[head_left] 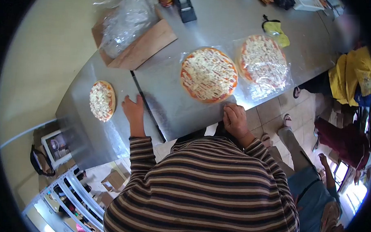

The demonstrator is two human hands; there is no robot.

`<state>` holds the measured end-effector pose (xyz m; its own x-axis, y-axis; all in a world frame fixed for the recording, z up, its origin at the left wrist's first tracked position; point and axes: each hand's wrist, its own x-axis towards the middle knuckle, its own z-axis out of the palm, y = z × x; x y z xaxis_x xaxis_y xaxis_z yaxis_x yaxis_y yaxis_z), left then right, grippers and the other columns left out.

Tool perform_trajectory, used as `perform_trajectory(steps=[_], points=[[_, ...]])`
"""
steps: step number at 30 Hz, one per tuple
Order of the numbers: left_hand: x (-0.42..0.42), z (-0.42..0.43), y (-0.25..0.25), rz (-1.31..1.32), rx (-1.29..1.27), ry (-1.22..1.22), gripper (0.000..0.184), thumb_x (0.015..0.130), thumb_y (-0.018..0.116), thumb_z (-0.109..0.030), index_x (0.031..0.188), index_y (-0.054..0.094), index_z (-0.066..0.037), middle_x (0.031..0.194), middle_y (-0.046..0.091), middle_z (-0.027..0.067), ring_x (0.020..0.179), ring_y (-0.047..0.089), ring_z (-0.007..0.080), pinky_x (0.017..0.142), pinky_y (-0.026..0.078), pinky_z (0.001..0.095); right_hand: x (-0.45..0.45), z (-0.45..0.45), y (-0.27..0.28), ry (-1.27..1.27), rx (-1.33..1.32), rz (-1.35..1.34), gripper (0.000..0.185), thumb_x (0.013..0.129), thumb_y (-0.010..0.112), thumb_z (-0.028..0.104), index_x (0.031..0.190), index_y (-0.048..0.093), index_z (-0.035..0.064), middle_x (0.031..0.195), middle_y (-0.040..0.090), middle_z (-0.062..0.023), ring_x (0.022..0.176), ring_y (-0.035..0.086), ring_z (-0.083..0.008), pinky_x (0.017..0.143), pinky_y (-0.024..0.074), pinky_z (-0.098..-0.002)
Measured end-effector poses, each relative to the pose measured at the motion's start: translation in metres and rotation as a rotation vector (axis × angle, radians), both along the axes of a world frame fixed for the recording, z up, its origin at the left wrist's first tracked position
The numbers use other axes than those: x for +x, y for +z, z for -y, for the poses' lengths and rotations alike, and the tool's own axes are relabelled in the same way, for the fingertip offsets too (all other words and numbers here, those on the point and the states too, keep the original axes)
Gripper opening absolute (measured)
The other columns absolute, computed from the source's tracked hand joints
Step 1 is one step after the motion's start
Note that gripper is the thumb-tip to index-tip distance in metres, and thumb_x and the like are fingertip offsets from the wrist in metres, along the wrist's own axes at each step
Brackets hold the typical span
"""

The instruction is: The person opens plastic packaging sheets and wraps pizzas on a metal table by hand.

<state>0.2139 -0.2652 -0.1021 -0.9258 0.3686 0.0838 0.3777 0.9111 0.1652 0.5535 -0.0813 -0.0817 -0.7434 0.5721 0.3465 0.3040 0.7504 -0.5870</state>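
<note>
An uncooked pizza (209, 75) topped with shredded cheese lies in the middle of the metal table, with clear plastic showing around its edge. My right hand (235, 119) is just below its near edge, the fingers curled together; what they pinch, if anything, cannot be made out. My left hand (133, 110) is over the table's left part, fingers apart and holding nothing. Beside it on the left is a smaller pizza (101, 100) with no wrap visible on it. To the right, another pizza (264, 61) lies inside a clear plastic bag (266, 91).
A cardboard box (145, 45) of clear plastic bags stands at the back left, near a black tape dispenser (185, 9). A yellow-green pouch (277, 32) lies beyond the bagged pizza. A dark seam (147, 104) crosses the table. People (313, 190) stand on the right.
</note>
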Motion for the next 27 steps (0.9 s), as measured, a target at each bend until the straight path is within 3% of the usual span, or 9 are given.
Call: perform_trajectory(steps=[2, 5, 9, 13, 15, 19, 21, 24, 27], points=[[0.018, 0.010, 0.003, 0.204, -0.021, 0.055, 0.051, 0.077, 0.059, -0.037, 0.106, 0.053, 0.005, 0.104, 0.052, 0.0276, 0.099, 0.050, 0.0407, 0.082, 0.042, 0.0446, -0.019, 0.012, -0.005, 0.081, 0.022, -0.034, 0.027, 0.067, 0.061, 0.001, 0.094, 0.056, 0.0011, 0.096, 0.057, -0.0143, 0.086, 0.055, -0.0300, 0.075, 0.0438, -0.0366], [0.018, 0.010, -0.004, 0.204, 0.146, -0.011, 0.053, 0.076, 0.059, -0.039, 0.108, 0.053, 0.004, 0.100, 0.053, 0.0246, 0.096, 0.051, 0.0408, 0.084, 0.042, 0.0437, -0.060, 0.037, -0.003, 0.397, 0.008, 0.025, 0.037, 0.067, 0.059, 0.004, 0.103, 0.054, 0.0025, 0.108, 0.051, -0.0179, 0.096, 0.052, -0.0316, 0.080, 0.0420, -0.0418], [-0.029, -0.003, -0.029, -0.092, 0.177, -0.049, 0.056, 0.076, 0.060, -0.040, 0.112, 0.050, 0.002, 0.104, 0.051, 0.0223, 0.097, 0.050, 0.0392, 0.083, 0.042, 0.0445, -0.143, 0.097, -0.011, 0.674, 0.038, 0.099, 0.043, 0.072, 0.058, 0.017, 0.112, 0.051, 0.0036, 0.119, 0.045, -0.0195, 0.109, 0.046, -0.0350, 0.086, 0.0378, -0.0460], [-0.059, -0.021, -0.018, -0.109, -0.005, -0.081, 0.060, 0.075, 0.061, -0.044, 0.119, 0.047, -0.005, 0.107, 0.049, 0.0204, 0.101, 0.048, 0.0372, 0.083, 0.043, 0.0443, -0.193, 0.152, -0.022, 0.701, 0.075, 0.105, 0.042, 0.077, 0.052, 0.016, 0.114, 0.049, -0.0030, 0.124, 0.042, -0.0228, 0.118, 0.039, -0.0380, 0.090, 0.0366, -0.0473], [-0.071, -0.022, -0.015, -0.043, -0.030, -0.160, 0.047, 0.075, 0.063, -0.041, 0.107, 0.053, -0.009, 0.103, 0.051, 0.0164, 0.100, 0.048, 0.0357, 0.081, 0.043, 0.0432, -0.202, 0.170, -0.037, 0.659, 0.123, 0.145, 0.044, 0.078, 0.052, 0.018, 0.116, 0.048, -0.0032, 0.124, 0.041, -0.0250, 0.120, 0.036, -0.0396, 0.091, 0.0357, -0.0474], [-0.092, -0.019, -0.027, 0.063, 0.039, -0.354, 0.030, 0.077, 0.064, -0.032, 0.088, 0.055, -0.006, 0.094, 0.054, 0.0142, 0.093, 0.051, 0.0315, 0.078, 0.043, 0.0424, -0.207, 0.182, -0.050, 0.629, 0.402, 0.168, 0.033, 0.075, 0.051, 0.016, 0.103, 0.056, -0.0026, 0.112, 0.050, -0.0206, 0.109, 0.046, -0.0355, 0.084, 0.0424, -0.0403], [-0.093, -0.021, -0.031, 0.030, 0.036, -0.371, 0.028, 0.078, 0.063, -0.030, 0.086, 0.053, -0.005, 0.087, 0.056, 0.0147, 0.087, 0.054, 0.0317, 0.076, 0.044, 0.0428, -0.211, 0.177, -0.055, 0.665, 0.317, 0.099, 0.026, 0.074, 0.051, 0.015, 0.094, 0.059, -0.0005, 0.103, 0.052, -0.0159, 0.098, 0.050, -0.0308, 0.078, 0.0447, -0.0370], [-0.090, -0.020, -0.026, 0.136, 0.223, -0.361, 0.019, 0.081, 0.060, -0.019, 0.083, 0.049, -0.003, 0.076, 0.059, 0.0133, 0.070, 0.059, 0.0273, 0.062, 0.047, 0.0384, -0.215, 0.171, -0.056, 0.681, 0.208, 0.037, 0.018, 0.072, 0.052, 0.015, 0.084, 0.059, 0.0024, 0.090, 0.052, -0.0112, 0.086, 0.052, -0.0257, 0.071, 0.0469, -0.0345], [-0.093, -0.014, -0.020, 0.541, 0.591, -0.295, 0.017, 0.082, 0.058, -0.010, 0.090, 0.045, -0.004, 0.069, 0.059, 0.0102, 0.057, 0.059, 0.0197, 0.049, 0.046, 0.0311, -0.213, 0.160, -0.043, 0.702, 0.186, 0.027, 0.015, 0.070, 0.053, 0.015, 0.079, 0.058, 0.0037, 0.086, 0.051, -0.0100, 0.081, 0.052, -0.0239, 0.067, 0.0480, -0.0341]])
